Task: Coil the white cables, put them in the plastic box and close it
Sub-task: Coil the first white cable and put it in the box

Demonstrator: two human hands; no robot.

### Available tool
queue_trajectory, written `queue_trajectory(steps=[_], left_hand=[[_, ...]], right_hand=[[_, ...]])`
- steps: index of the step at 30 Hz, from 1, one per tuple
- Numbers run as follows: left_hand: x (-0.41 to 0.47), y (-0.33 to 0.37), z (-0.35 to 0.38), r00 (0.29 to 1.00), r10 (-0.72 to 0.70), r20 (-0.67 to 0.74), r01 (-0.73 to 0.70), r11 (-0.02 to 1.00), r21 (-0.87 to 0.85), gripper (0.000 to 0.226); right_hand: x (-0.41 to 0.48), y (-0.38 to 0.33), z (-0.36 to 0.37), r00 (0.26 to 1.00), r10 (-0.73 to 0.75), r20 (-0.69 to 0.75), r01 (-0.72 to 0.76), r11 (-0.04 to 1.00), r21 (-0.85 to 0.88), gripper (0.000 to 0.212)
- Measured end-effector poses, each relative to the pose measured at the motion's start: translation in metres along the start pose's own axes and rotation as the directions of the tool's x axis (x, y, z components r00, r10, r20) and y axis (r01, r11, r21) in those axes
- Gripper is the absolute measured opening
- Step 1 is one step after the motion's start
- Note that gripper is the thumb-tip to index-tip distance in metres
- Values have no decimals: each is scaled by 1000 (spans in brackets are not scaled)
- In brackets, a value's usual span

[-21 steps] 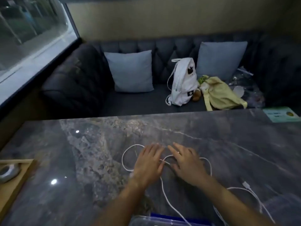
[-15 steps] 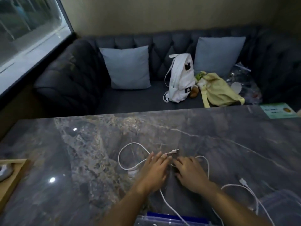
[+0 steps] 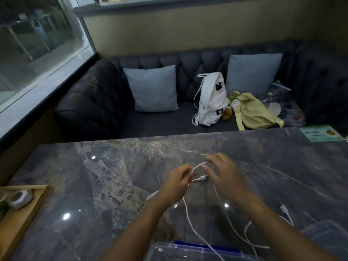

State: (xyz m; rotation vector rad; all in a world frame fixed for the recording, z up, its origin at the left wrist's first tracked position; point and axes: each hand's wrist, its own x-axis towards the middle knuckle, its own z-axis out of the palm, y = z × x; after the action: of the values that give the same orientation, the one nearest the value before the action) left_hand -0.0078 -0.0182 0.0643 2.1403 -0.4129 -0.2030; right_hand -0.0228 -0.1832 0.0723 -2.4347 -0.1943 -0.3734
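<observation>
Left hand point(image 3: 178, 184) is pinching a thin white cable point(image 3: 198, 166) over the grey marble table point(image 3: 105, 185) — right hand point(image 3: 225, 175) is hovering, fingers spread; print on green card point(image 3: 320, 133) unreadable.

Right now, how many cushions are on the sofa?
2. One cushion leans on the sofa, left of the white backpack; the second cushion stands right of the backpack, behind the yellow bag. The sofa's dark right end could hide more.
</observation>
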Motion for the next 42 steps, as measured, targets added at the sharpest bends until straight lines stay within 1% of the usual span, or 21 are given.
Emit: queue_trajectory(steps=[2, 5, 8, 10, 12, 15, 17, 18, 20, 22, 23, 25, 26, 28, 29, 30, 33, 35, 39, 41, 42], left_hand=[[2, 19, -14, 999, -34, -14, 32, 990, -135, 20], [1, 46, -31, 998, -38, 55, 52, 953, -298, 21], [-5, 65, -46, 993, 22, 113, 8, 968, -252, 18], [-10, 71, -54, 989, 36, 144, -14, 988, -151, 21], [-16, 70, -60, 987, 36, 154, -49, 996, 79, 22], [-26, 55, -62, 998, -5, 66, -27, 880, 473, 21], [-34, 46, -63, 1000, -9, -29, 24, 800, 599, 23], [-37, 43, -64, 999, -33, -43, 52, 824, 564, 24], [-43, 44, -67, 992, -126, -26, 128, 955, 269, 27], [-47, 48, -68, 979, -205, -21, 202, 976, -86, 30], [-48, 51, -67, 973, -231, -15, 224, 958, -181, 31], [-51, 58, -62, 969, -245, 21, 243, 938, -247, 31], [-52, 64, -60, 972, -231, 51, 236, 935, -264, 32], [-54, 73, -58, 977, -185, 108, 210, 925, -318, 34], [-55, 76, -59, 979, -161, 128, 196, 915, -352, 35], [-57, 78, -61, 980, -143, 141, 188, 900, -394, 36], [-64, 76, -74, 981, -142, 132, 192, 815, -547, 37], [-70, 70, -83, 978, -172, 114, 206, 776, -596, 38], [-83, 57, -92, 964, -188, 185, 264, 722, -639, 37], [-88, 51, -95, 959, -150, 242, 282, 617, -735, 34], [-90, 48, -98, 958, -122, 259, 284, 525, -802, 32]], right_hand=[[0, -14, -6, 997, -19, -74, 21, 999, 24, 23], [1, -32, -15, 984, -131, -121, 123, 990, -72, 29], [6, -44, -29, 959, -275, -71, 269, 959, -84, 20], [9, -45, -38, 955, -289, -61, 287, 957, -35, 17], [11, -44, -46, 972, -208, -105, 216, 973, 77, 16], [19, -36, -58, 978, -61, -197, 95, 981, 169, 18], [25, -29, -67, 973, 31, -229, 5, 988, 156, 19], [27, -25, -71, 976, 61, -208, -39, 993, 109, 20], [26, -20, -74, 994, 76, -75, -86, 986, -143, 23], [20, -23, -70, 997, -8, 74, 37, 921, -387, 31], [16, -27, -66, 987, -84, 135, 133, 902, -410, 38], [8, -43, -56, 945, -204, 257, 279, 911, -302, 46], [5, -52, -51, 921, -242, 306, 307, 934, -185, 44], [-2, -70, -42, 884, -319, 341, 316, 947, 65, 26], [-3, -76, -40, 884, -327, 334, 303, 945, 125, 15], [-2, -78, -41, 896, -313, 315, 281, 949, 142, 14], [7, -75, -49, 965, -185, 186, 169, 981, 98, 24], [14, -67, -60, 993, -96, 72, 82, 982, 172, 21], [25, -51, -78, 993, 83, -88, -55, 958, 281, 18], [25, -47, -83, 977, 151, -151, -83, 920, 383, 22], [22, -46, -84, 975, 159, -154, -74, 889, 453, 29]])
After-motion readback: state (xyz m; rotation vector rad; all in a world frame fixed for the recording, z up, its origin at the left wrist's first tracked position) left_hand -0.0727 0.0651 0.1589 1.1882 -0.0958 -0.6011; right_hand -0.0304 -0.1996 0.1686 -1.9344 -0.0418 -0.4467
